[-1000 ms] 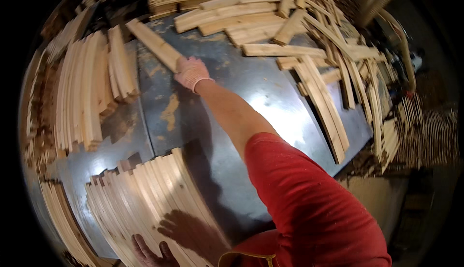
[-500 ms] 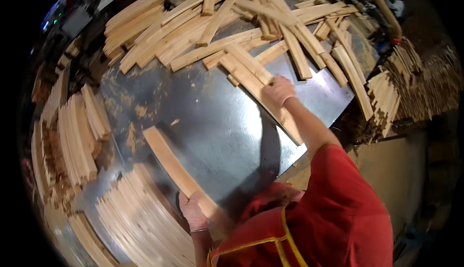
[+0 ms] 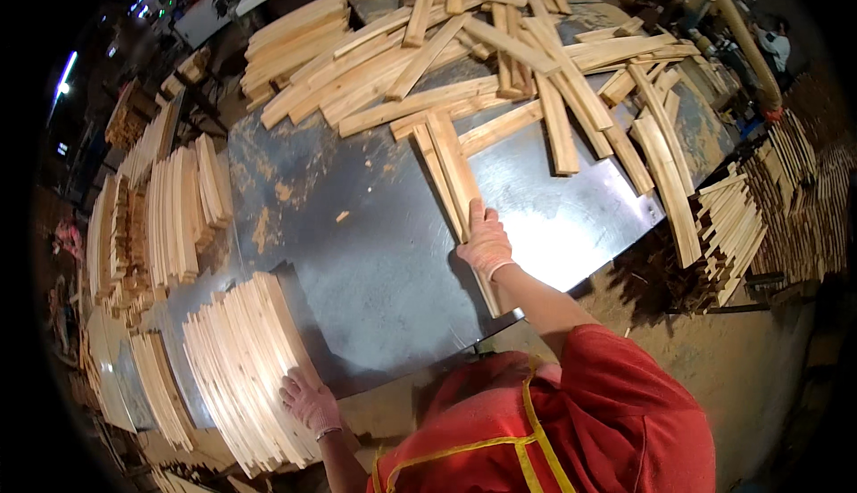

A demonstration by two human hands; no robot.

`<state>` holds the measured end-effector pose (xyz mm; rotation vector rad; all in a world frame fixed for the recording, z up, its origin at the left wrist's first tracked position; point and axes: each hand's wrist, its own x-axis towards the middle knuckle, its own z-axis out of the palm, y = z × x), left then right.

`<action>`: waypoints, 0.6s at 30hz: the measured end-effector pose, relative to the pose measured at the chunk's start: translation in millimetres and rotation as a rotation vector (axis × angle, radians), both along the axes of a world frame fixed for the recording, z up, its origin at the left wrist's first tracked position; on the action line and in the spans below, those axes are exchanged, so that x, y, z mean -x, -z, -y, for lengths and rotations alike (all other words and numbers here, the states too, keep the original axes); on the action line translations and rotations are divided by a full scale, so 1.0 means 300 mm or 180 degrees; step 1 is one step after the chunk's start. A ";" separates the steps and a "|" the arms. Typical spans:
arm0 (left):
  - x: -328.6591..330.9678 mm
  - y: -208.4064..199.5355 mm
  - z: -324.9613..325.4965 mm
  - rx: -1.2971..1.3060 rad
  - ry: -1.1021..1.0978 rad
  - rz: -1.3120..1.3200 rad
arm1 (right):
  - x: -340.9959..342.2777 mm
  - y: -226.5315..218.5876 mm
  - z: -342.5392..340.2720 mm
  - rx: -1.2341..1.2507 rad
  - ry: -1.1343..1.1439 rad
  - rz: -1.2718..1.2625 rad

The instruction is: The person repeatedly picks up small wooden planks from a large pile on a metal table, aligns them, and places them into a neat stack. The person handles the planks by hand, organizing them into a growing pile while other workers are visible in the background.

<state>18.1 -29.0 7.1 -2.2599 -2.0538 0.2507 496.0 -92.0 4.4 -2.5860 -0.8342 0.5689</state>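
Observation:
My left hand (image 3: pixel 310 401) lies on the right edge of a stack of curved wooden slats (image 3: pixel 241 359) at the near left, its fingers stretched over the top edges and holding no slat clear of the stack. My right hand (image 3: pixel 487 240) is closed round the near part of a wooden board (image 3: pixel 455 165). Beside and partly under that board runs a second wooden board (image 3: pixel 437 176), whose near end reaches the front edge of the metal table (image 3: pixel 357 252). My fingers and palm hide part of both boards.
A loose pile of wooden boards (image 3: pixel 500 47) covers the table's far side. More slat stacks (image 3: pixel 174 216) stand at the left, and slat bundles (image 3: pixel 728 225) at the right. Wood chips (image 3: pixel 268 225) lie on the metal. A ribbed hose (image 3: pixel 745 47) hangs at the far right.
The curved slat my left hand held over the table is now against the stack, and that hand has moved left with its fingers loosened. My right hand has pulled and turned the board nearer.

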 end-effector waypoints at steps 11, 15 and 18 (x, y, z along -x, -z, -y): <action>-0.441 0.032 -0.066 0.1952 0.0171 0.3962 | 0.723 -0.215 0.218 -0.0736 -0.1613 -0.2422; -0.409 -0.070 -0.008 0.1009 0.0090 0.2149 | 0.465 -0.031 0.318 -0.1177 -0.1391 -0.1903; -0.150 0.179 -0.040 -0.0480 0.0561 0.0435 | 0.110 -0.017 0.420 -0.0755 -0.0856 -0.1695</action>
